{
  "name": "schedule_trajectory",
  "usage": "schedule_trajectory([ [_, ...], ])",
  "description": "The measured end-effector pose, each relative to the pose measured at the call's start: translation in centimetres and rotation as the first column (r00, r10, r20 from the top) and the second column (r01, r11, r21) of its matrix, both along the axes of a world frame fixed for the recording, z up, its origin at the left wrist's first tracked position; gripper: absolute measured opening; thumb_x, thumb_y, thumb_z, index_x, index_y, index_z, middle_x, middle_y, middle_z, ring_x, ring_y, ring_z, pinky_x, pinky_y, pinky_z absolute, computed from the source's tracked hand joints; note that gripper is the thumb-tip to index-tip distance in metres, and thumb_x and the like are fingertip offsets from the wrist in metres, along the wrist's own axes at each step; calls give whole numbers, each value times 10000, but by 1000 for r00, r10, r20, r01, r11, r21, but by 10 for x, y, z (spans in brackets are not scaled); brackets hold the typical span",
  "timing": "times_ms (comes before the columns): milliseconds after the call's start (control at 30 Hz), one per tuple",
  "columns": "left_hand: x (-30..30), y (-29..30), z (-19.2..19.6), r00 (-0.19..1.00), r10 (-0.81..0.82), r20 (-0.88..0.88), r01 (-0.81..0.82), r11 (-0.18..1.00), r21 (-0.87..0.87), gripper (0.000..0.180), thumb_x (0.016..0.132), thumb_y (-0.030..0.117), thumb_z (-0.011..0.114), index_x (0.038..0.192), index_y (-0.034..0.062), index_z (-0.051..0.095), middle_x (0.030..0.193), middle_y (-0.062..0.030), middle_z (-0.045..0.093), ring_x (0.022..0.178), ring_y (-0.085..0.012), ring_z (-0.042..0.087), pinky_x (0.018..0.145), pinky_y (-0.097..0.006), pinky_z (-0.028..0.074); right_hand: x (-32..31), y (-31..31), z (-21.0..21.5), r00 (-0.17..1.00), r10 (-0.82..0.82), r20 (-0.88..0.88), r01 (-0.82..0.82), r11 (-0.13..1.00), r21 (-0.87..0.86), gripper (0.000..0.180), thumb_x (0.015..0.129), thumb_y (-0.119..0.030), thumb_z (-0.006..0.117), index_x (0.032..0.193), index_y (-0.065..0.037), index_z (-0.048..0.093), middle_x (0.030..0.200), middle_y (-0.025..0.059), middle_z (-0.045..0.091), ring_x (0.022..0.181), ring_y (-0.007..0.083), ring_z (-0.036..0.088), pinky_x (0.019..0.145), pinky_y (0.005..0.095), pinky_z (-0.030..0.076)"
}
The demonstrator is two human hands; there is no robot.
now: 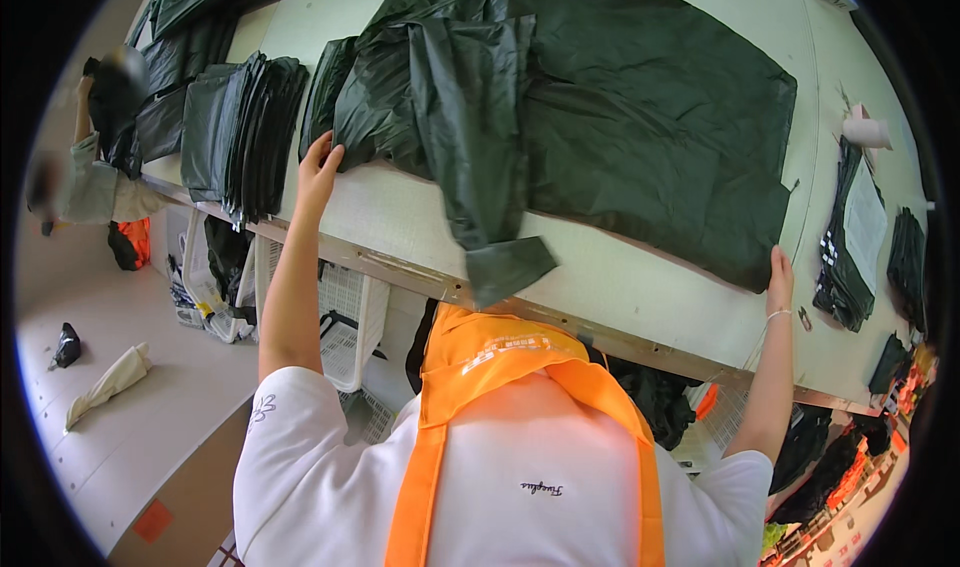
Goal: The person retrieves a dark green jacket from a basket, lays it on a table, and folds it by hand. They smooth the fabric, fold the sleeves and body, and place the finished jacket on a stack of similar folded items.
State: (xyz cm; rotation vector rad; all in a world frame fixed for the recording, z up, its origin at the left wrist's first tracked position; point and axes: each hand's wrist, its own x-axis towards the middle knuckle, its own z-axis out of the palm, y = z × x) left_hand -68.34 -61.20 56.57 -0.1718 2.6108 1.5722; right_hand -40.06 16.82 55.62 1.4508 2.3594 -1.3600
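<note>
A dark green, slightly shiny jacket-like garment point(640, 117) lies spread across the pale worktable, its far part cut off by the upper rim of the view. One sleeve point(470, 157) crosses its left part, and the cuff end hangs over the table's near edge. My left hand point(318, 167) pinches the garment's left edge between thumb and fingers. Far to the right, my right hand point(780, 279) grips the lower right corner, with its fingertips partly hidden by the angle. Both arms reach out wide.
Beside my left hand stands a stack of folded dark garments point(245, 132); more dark garments point(205, 2) lie behind it. At right are a dark bundle with white paper point(850, 237) and a white roll point(866, 133). White baskets point(350, 332) sit underneath. Another person point(95, 182) works at far left.
</note>
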Motion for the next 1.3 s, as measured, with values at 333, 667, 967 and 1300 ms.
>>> schedule_trajectory([
  [333, 14, -14, 5, 995, -94, -10, 73, 830, -552, 375, 796, 304, 702, 632, 6, 546, 510, -53, 488, 463, -176, 405, 469, -314, 318, 19, -47, -8, 969, 212, 125, -243, 899, 365, 355, 928, -310, 538, 1037, 27, 559, 1046, 152, 601, 925, 276, 549, 842, 329, 426],
  [667, 17, -11, -23, 982, 65, -179, -170, 721, -671, 566, 727, 599, 628, 683, 34, 619, 636, -170, 606, 679, -360, 594, 752, -420, 411, -24, -307, 70, 811, 584, 30, -506, 728, -463, 535, 962, -471, 391, 853, -1, 622, 663, 42, 613, 617, 97, 555, 597, 239, 441],
  [967, 5, 14, -3, 953, 236, 189, 26, 557, -830, 568, 717, 607, 626, 1009, 125, 701, 944, -177, 672, 958, -316, 620, 882, -399, 399, -6, -276, 90, 924, -11, -382, -88, 966, -241, 275, 916, -205, 576, 706, -147, 409, 703, -82, 360, 661, 44, 316, 585, 227, 293],
  [1300, -20, 4, 2, 951, 94, 295, 193, 566, -801, 411, 760, 332, 613, 1129, 150, 619, 1096, -137, 639, 1057, -314, 585, 883, -415, 425, -28, -52, 21, 911, -290, -292, 265, 956, -123, 195, 908, -272, 486, 833, -112, 567, 835, 9, 591, 726, 113, 561, 618, 252, 459],
])
